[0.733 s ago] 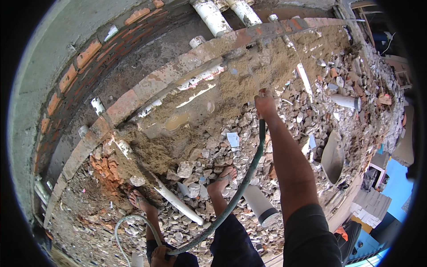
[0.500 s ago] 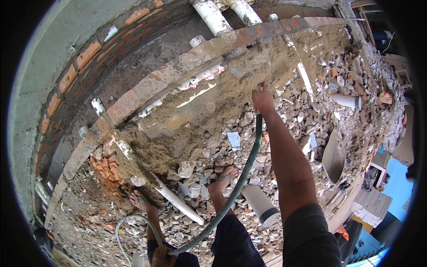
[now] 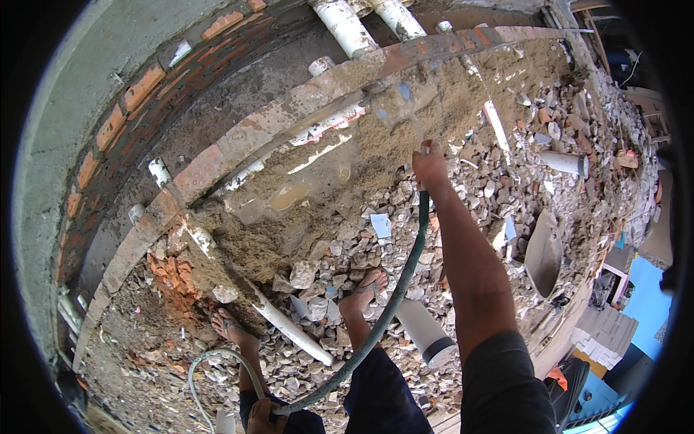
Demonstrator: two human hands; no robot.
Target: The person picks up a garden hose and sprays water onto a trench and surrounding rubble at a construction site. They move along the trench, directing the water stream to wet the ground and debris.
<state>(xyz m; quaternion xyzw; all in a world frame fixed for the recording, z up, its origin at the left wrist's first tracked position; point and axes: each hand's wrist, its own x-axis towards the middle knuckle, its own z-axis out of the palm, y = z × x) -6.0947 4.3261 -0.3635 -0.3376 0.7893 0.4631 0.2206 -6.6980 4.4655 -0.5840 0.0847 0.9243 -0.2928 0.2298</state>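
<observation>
My right hand [image 3: 431, 168] is closed around the end of a green hose [image 3: 405, 278], out over the rubble at the edge of the sand. A thin stream of water leaves the hose end and strikes the wet sand [image 3: 452, 98] below the curved brick wall top. Low in the view, my left hand [image 3: 264, 417] is wrapped around a lower stretch of the hose, close to my leg; its fingers are partly cut off by the lower edge. From there the hose bends in a loop to the left. Muddy water stands in a puddle [image 3: 289, 196] left of my right hand.
A curved brick wall top [image 3: 238, 145] crosses the view, with a trench and white pipes [image 3: 343, 27] beyond it. My bare feet stand on broken rubble. A long white pipe [image 3: 293, 329], a wide grey pipe piece [image 3: 423, 329] and a curved trough-like piece [image 3: 543, 253] lie around me.
My right hand has shifted slightly right and down with the hose end. The water stream has shifted on the sand, and a bluish fragment near the wall now shows. My left hand stays put.
</observation>
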